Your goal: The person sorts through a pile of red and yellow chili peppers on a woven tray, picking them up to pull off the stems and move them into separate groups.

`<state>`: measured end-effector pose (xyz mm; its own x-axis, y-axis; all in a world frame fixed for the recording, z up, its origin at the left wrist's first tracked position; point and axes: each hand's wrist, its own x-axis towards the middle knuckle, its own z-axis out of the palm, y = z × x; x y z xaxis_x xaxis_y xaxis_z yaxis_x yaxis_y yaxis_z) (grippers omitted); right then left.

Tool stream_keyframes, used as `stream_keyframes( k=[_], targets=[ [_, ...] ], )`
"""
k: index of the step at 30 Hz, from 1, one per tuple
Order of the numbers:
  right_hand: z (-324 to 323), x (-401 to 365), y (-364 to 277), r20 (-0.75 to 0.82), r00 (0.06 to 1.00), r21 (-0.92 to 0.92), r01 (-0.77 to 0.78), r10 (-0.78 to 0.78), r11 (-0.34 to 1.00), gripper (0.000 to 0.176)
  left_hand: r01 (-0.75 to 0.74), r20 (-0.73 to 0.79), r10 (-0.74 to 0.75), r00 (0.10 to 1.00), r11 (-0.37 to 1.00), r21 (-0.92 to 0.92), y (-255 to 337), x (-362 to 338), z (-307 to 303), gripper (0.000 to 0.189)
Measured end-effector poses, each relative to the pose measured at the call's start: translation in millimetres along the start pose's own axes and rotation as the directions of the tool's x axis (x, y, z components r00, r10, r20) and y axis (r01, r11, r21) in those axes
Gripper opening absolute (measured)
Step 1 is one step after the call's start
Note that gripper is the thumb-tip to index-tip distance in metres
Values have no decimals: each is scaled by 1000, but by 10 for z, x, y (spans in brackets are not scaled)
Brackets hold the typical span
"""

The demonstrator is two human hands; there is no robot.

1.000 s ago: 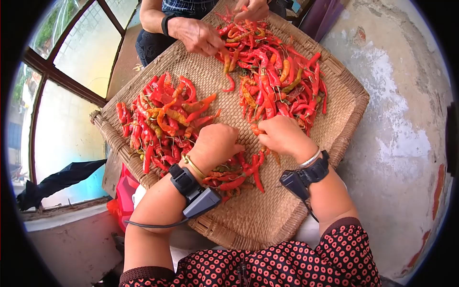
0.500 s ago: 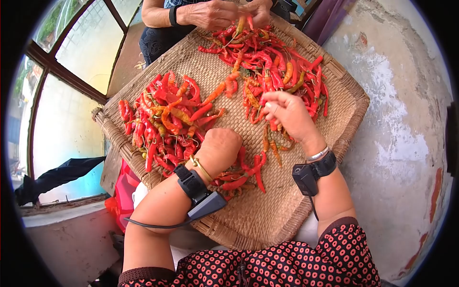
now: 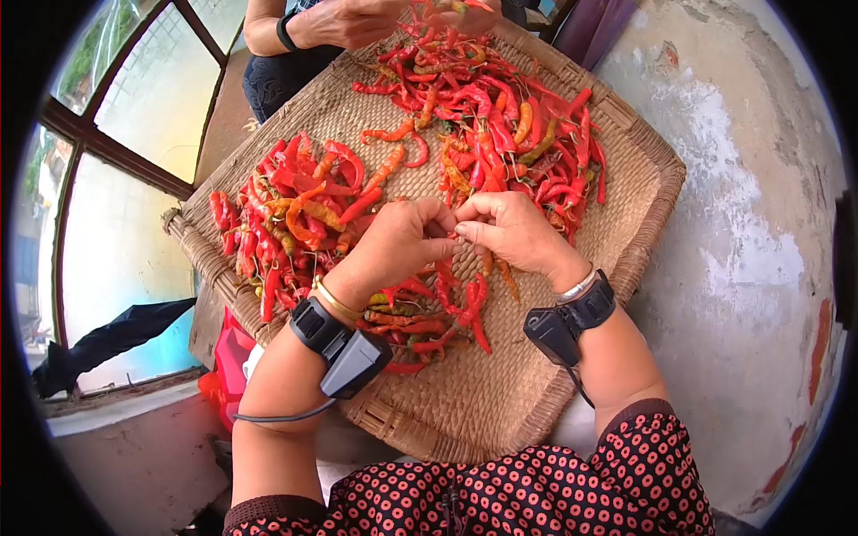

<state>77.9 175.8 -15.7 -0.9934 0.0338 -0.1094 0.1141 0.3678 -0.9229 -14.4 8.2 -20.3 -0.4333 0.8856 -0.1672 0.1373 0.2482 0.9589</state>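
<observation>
My left hand [image 3: 407, 241] and my right hand [image 3: 514, 234] meet over the middle of a woven tray [image 3: 483, 393], fingertips nearly touching. Both are closed in a pinch on a red chili pepper, mostly hidden by the fingers; only a bit of red shows between the thumbs. Below and left of my left hand lies a heap of red and orange chili peppers [image 3: 304, 210]. Beyond my right hand spreads a larger pile of chili peppers [image 3: 500, 107]. Several more peppers [image 3: 407, 326] rest under my left wrist.
Across the tray, another person's hands [image 3: 357, 22] work above the far pile, a dark band on one wrist. Framed windows [image 3: 125, 250] and a folded black umbrella [image 3: 116, 335] are on the left. A worn plaster wall [image 3: 715, 223] rises on the right.
My left hand has moved up and right from the near peppers, and my right hand has come down and left to meet it. The other person's hands have moved slightly up and left.
</observation>
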Motion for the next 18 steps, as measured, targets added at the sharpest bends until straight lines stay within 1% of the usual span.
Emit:
stream_keyframes(
  k=[1, 2, 3, 4, 6, 7, 8, 9, 10, 11, 12, 13, 14, 15, 16, 17, 18],
  targets=[
    [-8, -3, -21, -2, 1000, 2, -1, 1, 1000, 18, -17, -27, 18, 999, 1000, 26, 0, -9, 17, 14],
    [-16, -7, -40, 17, 999, 54, -41, 40, 998, 15, -34, -54, 36, 998, 998, 52, 0, -17, 34, 16],
    [-27, -10, -62, 39, 996, 105, -81, 77, 991, 13, -33, -51, 36, 998, 998, 53, 20, -27, 43, 16],
    [-45, -11, -88, 37, 996, 106, -82, 78, 991, 13, -17, -70, 23, 997, 997, 77, 53, -40, 47, 19],
    [-101, -5, -141, -11, 983, 234, -178, 185, 956, 11, -1, -88, 10, 996, 995, 100, 69, -47, 50, 22],
    [-148, 3, -155, -25, 972, 275, -217, 233, 937, 11, 33, -133, -9, 991, 983, 183, 62, -49, 46, 23],
    [-163, 31, -138, -25, 972, 275, -218, 234, 936, 11, 72, -179, -24, 984, 962, 263, 52, -52, 42, 24],
    [-170, 59, -106, -169, 976, 520, -34, 141, 854, 14, 71, -178, -24, 984, 962, 263, 36, -57, 33, 24],
    [-172, 70, -90, -328, 941, 697, 178, 87, 695, 19, 36, -139, 21, 990, 917, 398, 12, -60, 20, 24],
    [-176, 41, -238, -416, 892, 716, 199, 179, 669, 26, -3, -93, 60, 994, 852, 524, -13, -58, 16, 26],
    [-206, 33, -211, -417, 891, 716, 200, 180, 669, 26, -4, -91, 61, 994, 852, 524, -57, -60, 31, 26],
    [-265, 19, -157, -372, 915, 555, 82, 158, 828, 24, -105, 16, 120, 993, 790, 603, -114, -69, 59, 25],
    [-316, -3, -116, -321, 935, 353, -29, 150, 935, 22, -210, 129, 167, 977, 716, 666, -143, -80, 85, 24],
    [-341, -27, -100, -157, 973, 167, -143, 169, 976, 18, -264, 207, 167, 964, 683, 681, -149, -85, 109, 25],
    [-325, -37, -58, 19, 978, -35, -206, 207, 978, 17, -265, 208, 167, 964, 683, 681, -147, -93, 131, 25],
    [-248, -62, 137, 101, 995, -299, 30, 0, 954, 19, -259, 255, 104, 961, 655, 710, -145, -104, 152, 26],
    [-157, -101, 230, 233, 956, -515, 275, -176, 812, 21, -255, 298, 38, 954, 626, 737, -143, -116, 173, 26]
  ],
)
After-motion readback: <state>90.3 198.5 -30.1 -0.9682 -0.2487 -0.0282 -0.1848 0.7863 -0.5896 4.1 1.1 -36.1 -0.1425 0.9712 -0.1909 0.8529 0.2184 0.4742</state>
